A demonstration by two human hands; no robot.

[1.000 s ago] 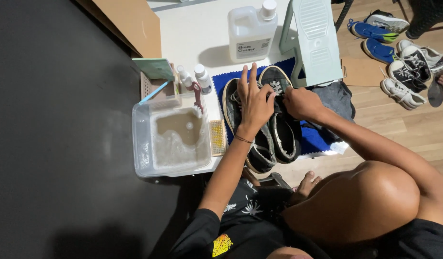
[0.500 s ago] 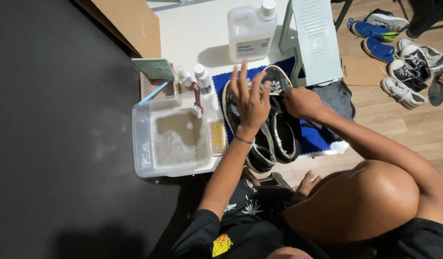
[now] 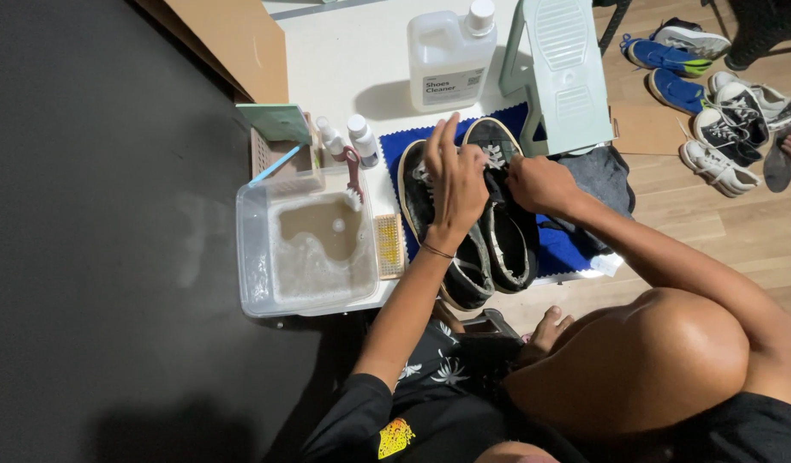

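A pair of black sneakers [image 3: 498,244] with white laces lies side by side on a blue cloth [image 3: 560,247] on the white table [image 3: 344,60]. My left hand [image 3: 454,187] rests over the left shoe. Its thumb and forefinger pinch the white lace [image 3: 497,158] of the right shoe, and the other fingers stick up. My right hand [image 3: 541,184] is closed on the right shoe's upper near the tongue. Both hands are close together above the shoes.
A clear tub of murky soapy water [image 3: 305,249] stands left of the shoes, with a small brush [image 3: 389,244] beside it. Behind are two small bottles [image 3: 361,140], a white cleaner jug [image 3: 451,60], a pale green shoe stand [image 3: 563,77] and a basket [image 3: 280,154]. Several sneakers [image 3: 721,137] lie on the wooden floor to the right.
My left hand's fingers have shifted slightly at the lace. Both hands stay on the shoes and nothing else has moved.
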